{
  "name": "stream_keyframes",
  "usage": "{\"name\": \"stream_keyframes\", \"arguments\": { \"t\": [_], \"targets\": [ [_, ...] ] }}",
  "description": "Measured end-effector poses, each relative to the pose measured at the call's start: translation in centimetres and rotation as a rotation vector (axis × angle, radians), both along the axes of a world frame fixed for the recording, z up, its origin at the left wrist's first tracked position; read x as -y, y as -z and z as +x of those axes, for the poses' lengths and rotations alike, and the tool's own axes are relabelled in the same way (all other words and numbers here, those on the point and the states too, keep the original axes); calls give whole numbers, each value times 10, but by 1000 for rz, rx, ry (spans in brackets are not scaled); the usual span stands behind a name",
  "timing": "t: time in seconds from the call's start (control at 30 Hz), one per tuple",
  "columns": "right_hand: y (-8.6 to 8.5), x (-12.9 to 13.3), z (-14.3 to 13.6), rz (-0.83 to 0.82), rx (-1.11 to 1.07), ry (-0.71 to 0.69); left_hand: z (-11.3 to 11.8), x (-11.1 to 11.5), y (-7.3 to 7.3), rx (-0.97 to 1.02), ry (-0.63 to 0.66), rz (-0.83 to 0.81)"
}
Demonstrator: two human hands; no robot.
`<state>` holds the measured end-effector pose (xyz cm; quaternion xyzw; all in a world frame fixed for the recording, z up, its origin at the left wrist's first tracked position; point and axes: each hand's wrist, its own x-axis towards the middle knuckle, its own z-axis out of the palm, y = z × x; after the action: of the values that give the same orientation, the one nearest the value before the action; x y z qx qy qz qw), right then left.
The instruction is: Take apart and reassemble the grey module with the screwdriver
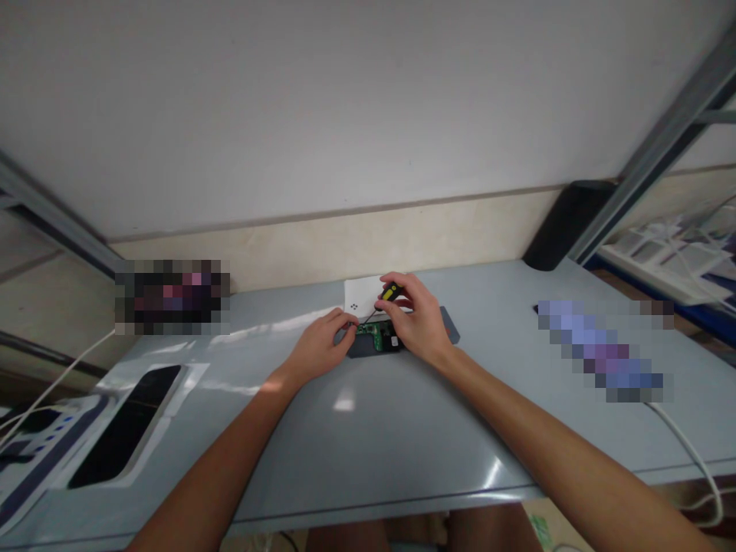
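A screwdriver (391, 291) with a black and yellow handle is gripped in my right hand (422, 318), its thin shaft slanting down to the left. The tip meets a green circuit board (377, 336) in an opened dark device, near the board's left end. My left hand (322, 345) is closed at that same end, thumb and fingers pinched together beside the screwdriver tip. Something small and reddish shows at its fingertips, too small to name. Under and behind the device lie a white sheet (357, 295) with dark dots and a dark grey flat piece (451, 326), partly covered by my right hand.
On the left of the grey table (345, 452), a black-screened phone or tablet (129, 425) lies on white paper. Two blurred-out devices with white cables (690, 441) rest at left and right. A black cylinder (566, 226) leans against the wall at the back right.
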<state>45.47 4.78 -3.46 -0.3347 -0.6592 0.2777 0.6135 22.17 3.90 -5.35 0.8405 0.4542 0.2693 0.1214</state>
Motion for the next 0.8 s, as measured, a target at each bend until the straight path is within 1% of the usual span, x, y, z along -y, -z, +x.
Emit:
{"name": "stream_keyframes", "arguments": {
  "t": [0.23,0.53,0.8],
  "targets": [
    [5,-2,-2,-23,-19,-9,0,0,1,1,11,-3],
    [1,-2,1,-18,-11,-16,0,0,0,9,-5,-13],
    [6,-4,-1,-57,-38,-28,0,0,0,3,-8,-26]
  ]
}}
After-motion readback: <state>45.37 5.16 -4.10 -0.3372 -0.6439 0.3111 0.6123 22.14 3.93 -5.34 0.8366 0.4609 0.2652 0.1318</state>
